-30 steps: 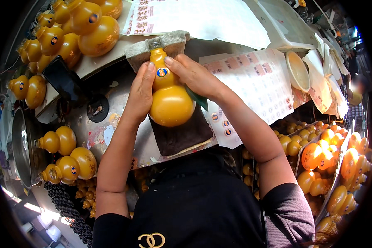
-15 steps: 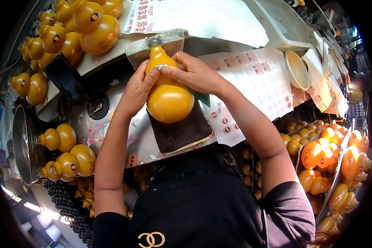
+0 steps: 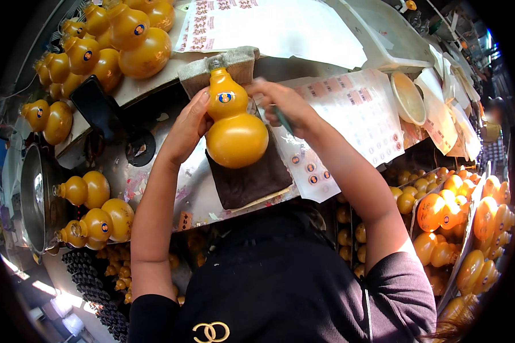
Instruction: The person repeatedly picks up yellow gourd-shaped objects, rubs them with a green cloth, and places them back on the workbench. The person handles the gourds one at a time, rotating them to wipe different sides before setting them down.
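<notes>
A yellow gourd-shaped bottle (image 3: 237,140) lies on a dark brown pad (image 3: 249,187), its clear glass neck pointing away onto a folded beige cloth (image 3: 243,64). On its upper bulb sits a small round blue-and-orange sticker (image 3: 225,98). My left hand (image 3: 190,123) grips the bottle's left side at the waist, fingers partly hidden behind it. Just right of the upper bulb, apart from it, my right hand (image 3: 286,106) is slightly blurred. A thin green flat piece (image 3: 283,120) is held in its curled fingers; its exact kind is unclear.
Printed sticker sheets (image 3: 349,128) lie to the right, beside an oval cream bowl (image 3: 408,98). A white sheet (image 3: 269,31) and a plastic tub (image 3: 383,34) are at the back. More gourd bottles (image 3: 146,52) stand left, near a black phone (image 3: 97,106) and metal basin (image 3: 35,197).
My right hand has moved off the bottle to the right, showing the green piece. Both thumbs have left the upper bulb, so the round sticker is now fully visible.
</notes>
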Demonstrator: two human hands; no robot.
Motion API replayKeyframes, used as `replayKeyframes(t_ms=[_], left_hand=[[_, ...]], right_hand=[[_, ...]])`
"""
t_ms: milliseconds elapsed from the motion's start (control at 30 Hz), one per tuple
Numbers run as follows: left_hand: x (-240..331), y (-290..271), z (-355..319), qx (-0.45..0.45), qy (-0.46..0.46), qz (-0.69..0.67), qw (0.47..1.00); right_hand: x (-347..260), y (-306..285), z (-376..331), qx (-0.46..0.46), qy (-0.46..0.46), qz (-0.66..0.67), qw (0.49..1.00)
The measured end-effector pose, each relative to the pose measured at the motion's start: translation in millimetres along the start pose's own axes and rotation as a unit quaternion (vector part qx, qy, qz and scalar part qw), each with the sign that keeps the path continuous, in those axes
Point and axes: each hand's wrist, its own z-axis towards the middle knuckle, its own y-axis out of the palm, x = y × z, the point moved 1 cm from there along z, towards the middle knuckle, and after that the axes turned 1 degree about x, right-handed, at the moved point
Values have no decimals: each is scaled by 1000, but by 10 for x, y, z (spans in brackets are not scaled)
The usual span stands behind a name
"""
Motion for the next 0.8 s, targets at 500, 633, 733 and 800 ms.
replayKeyframes(t_ms=[500,633,733,800], left_hand=[[16,166,18,47,-8,-6,999],[21,260,-4,68,19,29,997],[-60,211,28,78,66,52,993],[-67,198,37,66,61,44,995]], right_hand=[[-178,3,-254,81,-60,249,963],[-312,344,-314,109,-231,-28,966],[-370,554,-332,146,-356,-296,874],[-329,547,-300,158,-354,-324,863]])
